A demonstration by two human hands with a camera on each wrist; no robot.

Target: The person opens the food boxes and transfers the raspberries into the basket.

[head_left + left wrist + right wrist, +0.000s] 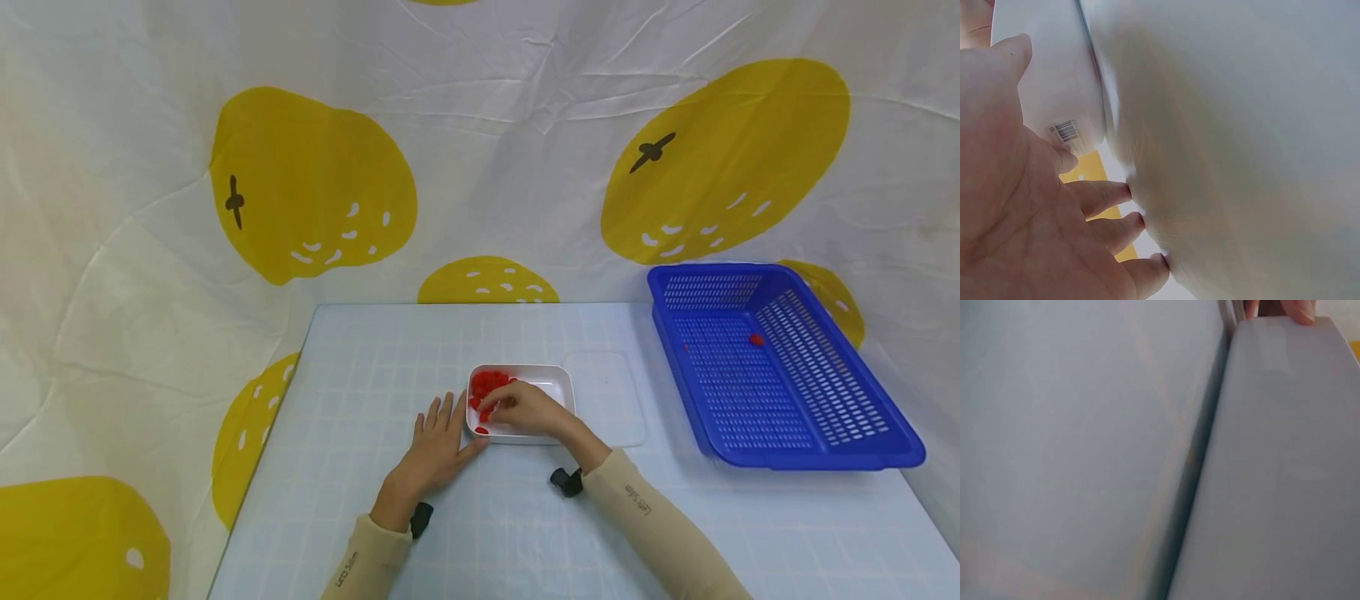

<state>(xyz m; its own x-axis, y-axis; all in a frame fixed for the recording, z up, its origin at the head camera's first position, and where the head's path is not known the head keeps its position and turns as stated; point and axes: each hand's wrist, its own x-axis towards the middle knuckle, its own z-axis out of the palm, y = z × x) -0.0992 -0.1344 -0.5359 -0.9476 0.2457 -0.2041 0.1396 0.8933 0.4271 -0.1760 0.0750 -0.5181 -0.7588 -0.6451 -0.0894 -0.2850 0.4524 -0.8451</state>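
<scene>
A white rectangular tray (558,385) lies on the table, with many small red pieces (487,383) clustered in its left part. My right hand (528,410) reaches over the tray from the right, thumb and index fingertips curled together at one red piece (486,415) and pinching it. Another red piece (482,431) lies in the front left corner. Beside that corner my left hand (433,454) rests with fingers spread, thumb along the tray's front side and index finger along its left side. The left wrist view shows the palm (1004,194) beside the tray wall, which bears a barcode (1067,131).
A clear flat lid (606,400) lies just right of the tray. Farther right stands a large blue perforated basket (697,417) with a red piece (756,339) inside. A white cloth printed with yellow fruit (315,183) hangs behind the table and down its left side.
</scene>
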